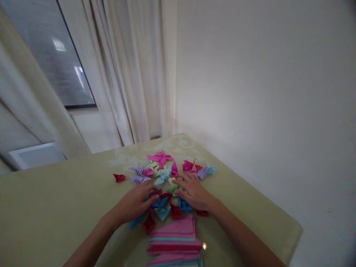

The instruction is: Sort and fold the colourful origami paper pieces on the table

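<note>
Several folded paper pieces in pink, purple, green, blue and red lie in a loose pile on the table; a large pink folded paper (160,158) tops its far side. My left hand (135,203) is at the pile's near left, thumb and fingers apart around a dark red folded paper (155,193); whether they touch it is unclear. On the right, my right hand (194,191) rests over the pile with its fingers spread, beside a green folded paper (172,190) and above a blue one. It holds nothing visible. A light blue folded paper (162,212) lies between the wrists.
Nearest me is a row of flat folded papers (175,245) in pink, red and blue, with a small bright round spot (204,246) beside it. One red folded paper (119,178) lies apart on the left. The table (69,200) meets a wall and curtains (139,74).
</note>
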Available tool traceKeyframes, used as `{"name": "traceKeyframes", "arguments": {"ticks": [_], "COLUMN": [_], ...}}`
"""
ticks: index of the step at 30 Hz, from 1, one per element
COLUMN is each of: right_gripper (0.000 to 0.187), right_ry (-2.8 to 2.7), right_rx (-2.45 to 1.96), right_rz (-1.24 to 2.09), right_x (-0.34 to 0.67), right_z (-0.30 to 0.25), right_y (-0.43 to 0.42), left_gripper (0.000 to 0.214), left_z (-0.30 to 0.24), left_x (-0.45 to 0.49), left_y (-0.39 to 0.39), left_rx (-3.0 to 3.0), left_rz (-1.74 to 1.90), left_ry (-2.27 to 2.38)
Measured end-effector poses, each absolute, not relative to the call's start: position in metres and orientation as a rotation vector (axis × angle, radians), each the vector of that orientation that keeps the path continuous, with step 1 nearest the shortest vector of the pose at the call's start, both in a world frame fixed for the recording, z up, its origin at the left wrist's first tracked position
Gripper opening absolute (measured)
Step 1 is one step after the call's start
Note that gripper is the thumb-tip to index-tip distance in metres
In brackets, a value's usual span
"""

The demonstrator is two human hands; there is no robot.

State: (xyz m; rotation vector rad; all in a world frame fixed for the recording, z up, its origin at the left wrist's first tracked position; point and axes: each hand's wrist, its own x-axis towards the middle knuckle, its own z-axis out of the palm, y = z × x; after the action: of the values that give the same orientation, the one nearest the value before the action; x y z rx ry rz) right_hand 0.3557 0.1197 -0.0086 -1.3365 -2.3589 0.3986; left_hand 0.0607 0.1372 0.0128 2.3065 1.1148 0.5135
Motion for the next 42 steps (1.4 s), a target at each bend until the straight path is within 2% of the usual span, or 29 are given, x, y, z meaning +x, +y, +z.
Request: {"name": "traceKeyframes", "arguments": {"ticks": [3, 7, 10, 13, 18, 23, 30, 36, 39, 42], "right_gripper": [0.054, 0.059, 0.063, 0.066, 0.087, 0.087, 0.082, 0.065, 0.072, 0.074], "right_ry": [-2.358, -2.329, -2.360, -2.188, -1.810, -1.784, -1.624, -1.299, -1.390, -1.494], "right_rx": [-1.305, -1.257, -1.139, -1.134, -1.328, -1.368, -1.337, -1.376, -1.445, -1.455], "right_rz": [0.447, 0.460, 0.532, 0.603, 0.734, 0.831, 0.696, 0.131, 0.148, 0.225], "right_x": [0.353, 0.351, 0.355, 0.372, 0.415, 0.420, 0.431, 0.468, 0.471, 0.464], "right_z": [-0.007, -0.006, -0.005, -0.005, -0.009, -0.024, -0.030, -0.035, -0.049, -0.061], "right_y": [0.117, 0.114, 0.113, 0.115, 0.128, 0.142, 0.155, 0.164, 0.172, 0.178], "left_gripper": [0.046, 0.065, 0.072, 0.067, 0.052, 0.060, 0.053, 0.074, 0.098, 0.094], "left_z": [0.002, -0.012, -0.013, -0.005, 0.009, -0.001, 0.018, 0.008, -0.018, -0.036], "left_x": [0.064, 0.071, 0.076, 0.072, 0.055, 0.060, 0.038, -0.025, -0.027, -0.010], "left_y": [0.146, 0.159, 0.167, 0.171, 0.178, 0.185, 0.196, 0.229, 0.239, 0.239], "left_rx": [2.289, 2.217, 2.186, 2.167, 2.123, 2.135, 2.038, 1.890, 1.913, 2.014], "left_rz": [0.482, 0.485, 0.454, 0.427, 0.338, 0.372, 0.479, 1.046, 1.006, 0.885], "left_ry": [1.058, 1.059, 1.041, 1.041, 1.049, 1.091, 1.042, 1.639, 1.635, 1.482]}}
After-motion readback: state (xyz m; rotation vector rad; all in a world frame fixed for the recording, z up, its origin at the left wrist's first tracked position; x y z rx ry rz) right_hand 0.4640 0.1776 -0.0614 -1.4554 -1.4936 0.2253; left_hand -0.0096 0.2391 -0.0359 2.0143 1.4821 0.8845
